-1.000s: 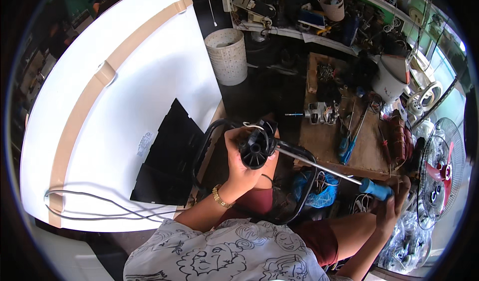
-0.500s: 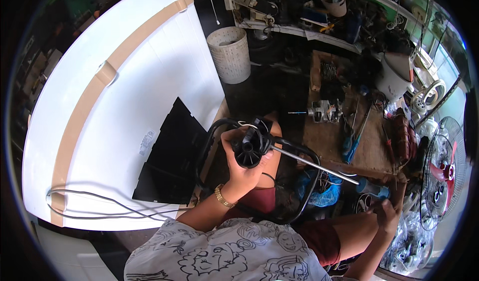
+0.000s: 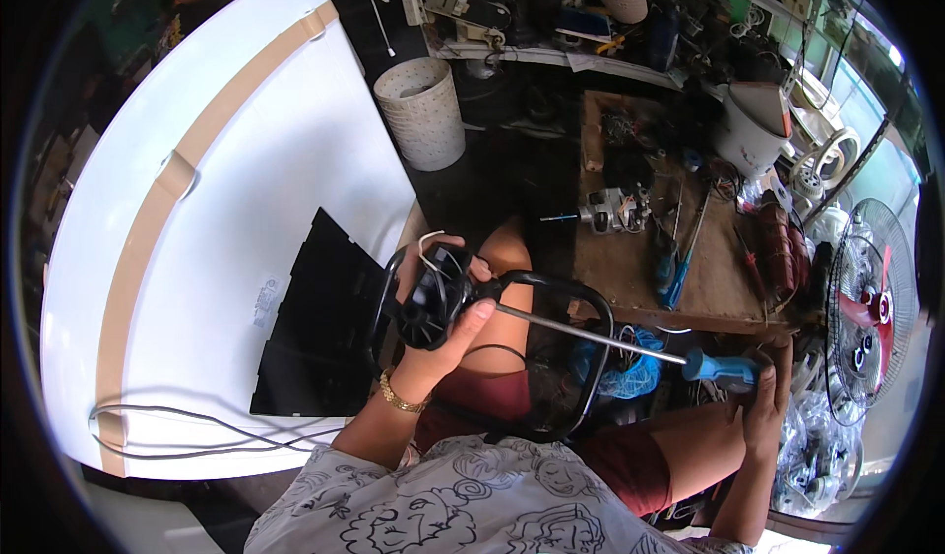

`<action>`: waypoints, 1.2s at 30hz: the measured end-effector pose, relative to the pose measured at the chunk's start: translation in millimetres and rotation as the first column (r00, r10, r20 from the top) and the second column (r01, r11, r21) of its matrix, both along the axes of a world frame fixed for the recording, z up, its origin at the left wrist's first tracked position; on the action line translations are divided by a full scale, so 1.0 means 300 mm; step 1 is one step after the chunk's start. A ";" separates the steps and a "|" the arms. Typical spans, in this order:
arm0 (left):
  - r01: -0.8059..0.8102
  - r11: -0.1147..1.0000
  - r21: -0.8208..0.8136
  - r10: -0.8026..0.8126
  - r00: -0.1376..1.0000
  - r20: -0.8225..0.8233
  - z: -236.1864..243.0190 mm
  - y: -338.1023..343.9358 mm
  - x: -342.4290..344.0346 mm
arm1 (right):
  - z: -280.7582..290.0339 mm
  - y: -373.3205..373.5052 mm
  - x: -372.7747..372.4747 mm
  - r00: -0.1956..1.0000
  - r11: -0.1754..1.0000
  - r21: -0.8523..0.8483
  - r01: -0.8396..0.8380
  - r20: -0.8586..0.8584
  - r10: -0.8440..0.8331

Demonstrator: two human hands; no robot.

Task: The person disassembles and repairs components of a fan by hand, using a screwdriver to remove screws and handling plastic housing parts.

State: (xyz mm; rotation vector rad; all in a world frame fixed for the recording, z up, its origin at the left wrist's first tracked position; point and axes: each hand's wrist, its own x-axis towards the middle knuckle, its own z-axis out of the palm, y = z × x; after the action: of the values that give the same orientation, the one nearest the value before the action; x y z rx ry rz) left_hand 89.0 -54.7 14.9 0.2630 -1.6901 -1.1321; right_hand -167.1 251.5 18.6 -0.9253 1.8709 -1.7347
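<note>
My left hand [image 3: 455, 342] is closed round a black plastic housing [image 3: 429, 303], which looks like a fan part and has a pale wire looping from its top. A black tubular frame [image 3: 592, 397] is joined to it and extends over my thigh. My right hand [image 3: 764, 382] grips the blue handle end of a long screwdriver [image 3: 600, 338]. Its steel shaft reaches leftward across the frame to the housing, beside my left thumb. Where the tip meets the housing is hidden.
A large white panel [image 3: 236, 249] with brown tape stands left, with a flat black piece [image 3: 305, 338] against it. A wooden bench [image 3: 625, 269] bears a small motor [image 3: 615, 210] and blue-handled tools [image 3: 672, 283]. Far right is a caged fan [image 3: 871, 308]; a white basket [image 3: 421, 111] stands behind.
The housing in my left hand has turned, so its round ribbed end no longer faces up. The screwdriver's blue handle shows more plainly in my right hand. The whole view has shifted slightly.
</note>
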 end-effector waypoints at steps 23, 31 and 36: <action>0.088 0.993 0.079 -0.089 0.996 0.003 0.041 0.059 -0.029 | 0.164 -0.049 -0.002 -0.115 0.976 0.180 -0.126 -0.979 0.166; 0.033 0.998 0.049 -0.027 0.992 -0.120 -0.012 0.070 -0.081 | 0.190 -0.015 0.032 0.664 0.812 0.496 -0.307 -0.499 0.556; 0.099 0.995 0.014 -0.098 0.992 -0.080 0.013 0.055 -0.107 | 0.169 -0.006 0.016 0.668 0.791 0.563 -0.240 -0.496 0.555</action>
State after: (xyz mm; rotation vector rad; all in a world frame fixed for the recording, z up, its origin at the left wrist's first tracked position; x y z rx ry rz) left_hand 56.9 -38.1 18.8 0.1450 -1.6379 -1.2150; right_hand -162.3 249.8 69.4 -1.7235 2.0870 -0.6638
